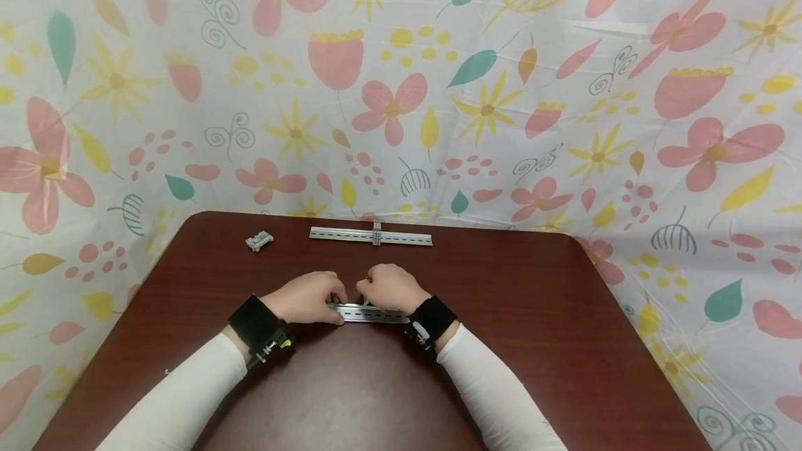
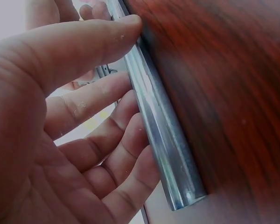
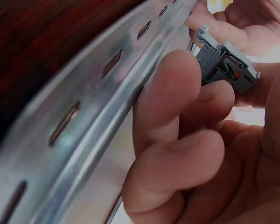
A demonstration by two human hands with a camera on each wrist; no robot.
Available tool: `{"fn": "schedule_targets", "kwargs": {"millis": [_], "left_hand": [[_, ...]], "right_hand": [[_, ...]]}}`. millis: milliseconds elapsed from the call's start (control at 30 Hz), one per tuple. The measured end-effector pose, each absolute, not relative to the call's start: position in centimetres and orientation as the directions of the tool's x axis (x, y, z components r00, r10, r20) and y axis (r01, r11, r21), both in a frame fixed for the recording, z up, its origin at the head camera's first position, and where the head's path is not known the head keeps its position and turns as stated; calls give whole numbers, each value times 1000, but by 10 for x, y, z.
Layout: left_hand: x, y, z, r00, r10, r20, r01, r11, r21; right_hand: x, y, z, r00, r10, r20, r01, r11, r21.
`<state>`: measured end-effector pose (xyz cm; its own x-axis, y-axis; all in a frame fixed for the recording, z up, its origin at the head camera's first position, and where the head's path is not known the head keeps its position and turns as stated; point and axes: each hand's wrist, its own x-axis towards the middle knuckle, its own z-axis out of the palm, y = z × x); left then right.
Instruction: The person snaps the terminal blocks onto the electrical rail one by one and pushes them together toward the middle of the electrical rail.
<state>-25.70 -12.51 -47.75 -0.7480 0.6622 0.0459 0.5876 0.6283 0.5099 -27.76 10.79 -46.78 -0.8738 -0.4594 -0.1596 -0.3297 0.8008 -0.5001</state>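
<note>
A slotted metal DIN rail (image 1: 370,313) lies lengthwise in front of me, near the middle of the table. My left hand (image 1: 310,298) grips its left part, the thumb on the near edge and the fingertips along the far edge, as the left wrist view shows. Above the rail's middle, my right hand (image 1: 395,287) pinches a small grey terminal block (image 3: 228,65) between thumb and fingers. In the right wrist view the block's hooked end is close to the rail's edge, and the curled lower fingers are right beside the rail. The head view mostly hides this block behind the hand.
Further back, a second slotted rail (image 1: 344,234) carries grey terminal blocks (image 1: 376,233) near its middle. To the far left is a loose grey terminal block piece (image 1: 259,241). A flower-printed curtain (image 1: 401,124) hangs behind the brown table (image 1: 532,326).
</note>
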Motion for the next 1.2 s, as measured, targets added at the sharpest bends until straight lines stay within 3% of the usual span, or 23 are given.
{"fn": "schedule_targets", "kwargs": {"millis": [400, 1200], "left_hand": [[-257, -123, -479, -748, 662, 49, 590, 630, 504], [-254, -123, -478, -765, 641, 61, 586, 653, 481]], "right_hand": [[-266, 97, -463, -886, -434, -162, -359, 865, -351], [-251, 93, -458, -872, -443, -207, -395, 888, -235]]}}
